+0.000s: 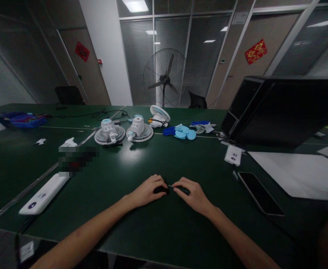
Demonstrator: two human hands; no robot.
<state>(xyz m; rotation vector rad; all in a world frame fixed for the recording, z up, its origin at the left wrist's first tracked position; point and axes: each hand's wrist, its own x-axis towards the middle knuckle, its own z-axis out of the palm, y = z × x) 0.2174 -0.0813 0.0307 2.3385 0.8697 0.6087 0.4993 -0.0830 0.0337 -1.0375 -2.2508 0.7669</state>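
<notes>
My left hand rests low over the green table, its fingers curled round a small black rounded object whose kind I cannot make out. Close on the right, my right hand pinches a screwdriver with a dark handle. Its thin metal shaft points left toward the black object; whether the tip touches it I cannot tell. Beyond the hands, two small white fans lie grille down, and a third white fan stands tilted behind them. Light blue fan blades lie beside a dark blue glove.
A black computer case stands at the right, near white paper, a phone and a small white device. A long white device lies at the left. Farther back is a blue tray.
</notes>
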